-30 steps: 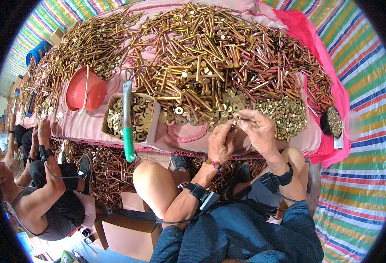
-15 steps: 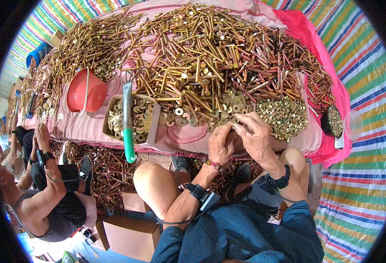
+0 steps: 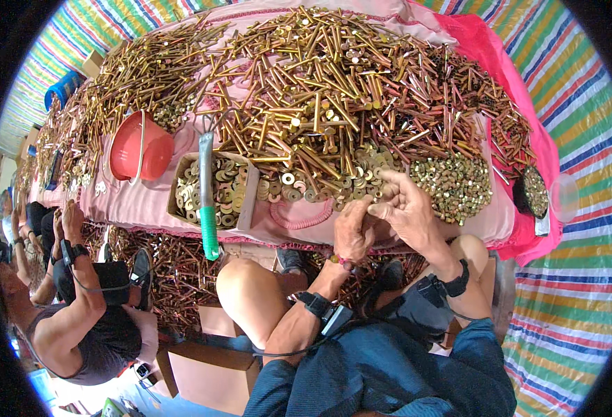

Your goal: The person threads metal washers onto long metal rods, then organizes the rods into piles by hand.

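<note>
Over the near edge of the pink-covered table, my left hand (image 3: pixel 353 229) is closed, its fingers curled. Close against it is my right hand (image 3: pixel 411 214), thumb and fingers bent together in a pinch. Whatever lies between the fingertips is hidden or too small to name. Just beyond them spreads a pile of flat brass-coloured washers (image 3: pixel 361 179). Right of my right hand is a heap of small nuts (image 3: pixel 459 187). A big mound of long golden bolts (image 3: pixel 313 90) covers the table farther back.
Left of my hands stands a carton of washers (image 3: pixel 253 191), with a green-handled metal tool (image 3: pixel 210 229) across it. A red bucket (image 3: pixel 156 149) lies tilted beyond. A dark container of nuts (image 3: pixel 534 191) sits at the right edge. At far left, a co-worker (image 3: pixel 76 313) works along the table.
My hands stay together over the table edge, with the fingers slightly shifted and the right-hand fingers raised a little. The whole view has moved slightly.
</note>
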`<state>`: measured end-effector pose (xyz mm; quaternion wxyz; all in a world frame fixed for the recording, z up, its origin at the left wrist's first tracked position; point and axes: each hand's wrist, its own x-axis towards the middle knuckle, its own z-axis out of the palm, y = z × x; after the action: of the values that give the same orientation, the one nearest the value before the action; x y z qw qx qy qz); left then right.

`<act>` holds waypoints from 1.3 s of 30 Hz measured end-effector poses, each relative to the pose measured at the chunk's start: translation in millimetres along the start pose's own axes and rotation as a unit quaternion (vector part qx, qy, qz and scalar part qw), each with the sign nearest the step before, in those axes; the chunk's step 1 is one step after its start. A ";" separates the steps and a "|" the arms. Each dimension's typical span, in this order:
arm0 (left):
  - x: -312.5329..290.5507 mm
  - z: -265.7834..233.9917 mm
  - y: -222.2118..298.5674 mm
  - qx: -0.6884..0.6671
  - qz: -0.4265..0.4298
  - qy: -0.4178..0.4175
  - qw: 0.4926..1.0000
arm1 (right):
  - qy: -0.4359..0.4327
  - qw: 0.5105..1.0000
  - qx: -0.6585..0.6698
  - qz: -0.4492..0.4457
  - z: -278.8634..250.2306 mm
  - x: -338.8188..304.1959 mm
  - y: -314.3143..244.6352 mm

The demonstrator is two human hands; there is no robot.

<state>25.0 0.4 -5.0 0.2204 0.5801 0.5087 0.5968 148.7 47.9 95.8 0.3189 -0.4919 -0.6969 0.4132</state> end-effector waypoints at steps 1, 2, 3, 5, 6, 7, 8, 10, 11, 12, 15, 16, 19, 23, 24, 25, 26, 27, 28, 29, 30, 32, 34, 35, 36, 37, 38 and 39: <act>1.0 0.4 0.0 0.000 0.008 -0.004 1.000 | 0.014 0.999 0.009 -0.034 0.2 -0.7 0.9; 1.8 0.8 0.2 0.000 0.015 -0.007 1.000 | 0.027 0.997 0.018 -0.068 0.1 -0.8 1.5; 0.6 1.7 1.1 0.010 0.013 -0.003 1.000 | 0.028 0.997 0.018 -0.068 -0.7 -0.1 1.2; -0.4 -2.0 -0.2 0.006 -0.002 -0.023 1.000 | 0.016 0.992 -0.048 -0.112 -3.5 2.9 -0.4; -0.1 -3.1 -0.4 0.002 -0.017 -0.043 0.999 | 0.010 0.988 -0.082 -0.134 -4.7 3.8 -0.4; 0.3 -3.2 -0.3 0.002 -0.016 -0.042 0.999 | 0.011 0.988 -0.081 -0.134 -4.8 3.9 1.7; 0.6 -2.9 -0.1 0.012 0.008 -0.033 0.999 | 0.009 0.992 -0.066 -0.102 -4.1 3.7 5.2; 2.1 -0.8 0.8 0.020 0.032 -0.024 0.999 | 0.009 0.996 -0.052 -0.070 -2.2 3.8 2.6; 2.7 0.7 1.3 0.021 0.018 -0.016 0.999 | 0.037 0.993 -0.039 -0.106 0.9 3.4 -0.2; 2.0 0.7 1.9 0.023 0.003 -0.008 1.000 | 0.065 0.987 -0.025 -0.143 3.2 2.7 -3.7; -0.2 -3.5 -1.3 0.027 -0.011 -0.036 0.999 | 0.021 0.985 -0.072 -0.156 -2.4 5.0 4.3; -2.1 -3.2 -3.6 0.027 -0.011 -0.036 0.999 | 0.021 0.985 -0.071 -0.157 -2.5 4.5 4.4; -0.7 -1.5 -0.6 0.026 -0.010 -0.036 0.999 | 0.019 0.990 -0.080 -0.113 -2.8 4.3 5.7; 3.2 -3.1 3.8 0.008 0.017 -0.022 1.000 | 0.032 0.978 -0.103 -0.179 -4.5 3.5 -1.1; 4.1 -2.7 2.9 0.002 0.035 -0.017 0.999 | 0.001 0.991 -0.094 -0.097 -7.1 2.0 -4.4; 4.4 -2.1 2.5 0.002 0.036 -0.017 0.999 | 0.002 0.991 -0.095 -0.098 -4.7 1.7 -5.3; 4.2 -1.4 2.4 0.005 0.017 -0.018 1.000 | 0.041 0.992 -0.054 -0.103 -0.1 2.0 -6.9; 2.3 -1.4 2.8 0.009 -0.004 -0.020 1.000 | 0.079 0.991 -0.013 -0.107 2.6 1.0 -7.7; 0.9 -2.6 2.3 0.009 -0.005 -0.020 1.000 | 0.079 0.991 -0.013 -0.106 0.6 0.9 -8.3; -0.3 -4.8 1.4 0.020 -0.010 -0.029 0.999 | 0.039 0.989 -0.052 -0.134 -3.8 1.3 -9.5; 0.2 -6.7 0.7 0.032 -0.014 -0.038 0.999 | -0.002 0.982 -0.091 -0.163 -7.6 2.7 -10.6; -0.6 -8.6 1.5 0.038 -0.009 -0.024 0.999 | -0.020 0.993 -0.062 -0.100 -11.3 6.7 -7.0; 2.5 -14.2 9.2 0.026 -0.027 -0.084 0.996 | -0.042 0.994 -0.088 -0.039 -15.8 18.6 1.1; 4.9 -15.3 9.1 0.009 -0.019 -0.092 0.996 | -0.025 0.993 -0.117 -0.012 -15.2 28.0 3.6; 4.2 -19.3 12.2 0.011 -0.019 -0.092 0.996 | -0.026 0.993 -0.116 -0.013 -10.6 34.8 2.6; 3.8 -22.6 16.3 0.009 -0.068 -0.140 0.988 | -0.006 0.989 -0.147 -0.032 -4.7 42.0 4.2; 4.4 -24.6 19.6 0.008 -0.116 -0.189 0.975 | 0.013 0.983 -0.178 -0.052 1.3 49.3 7.3; 4.4 -27.9 21.3 0.041 -0.082 -0.196 0.976 | 0.002 0.976 -0.210 -0.057 11.3 56.9 13.6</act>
<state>5.4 -13.8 20.8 0.3397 0.6511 0.5254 0.4296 127.0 101.3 80.8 0.2331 -0.5079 -0.7944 0.2379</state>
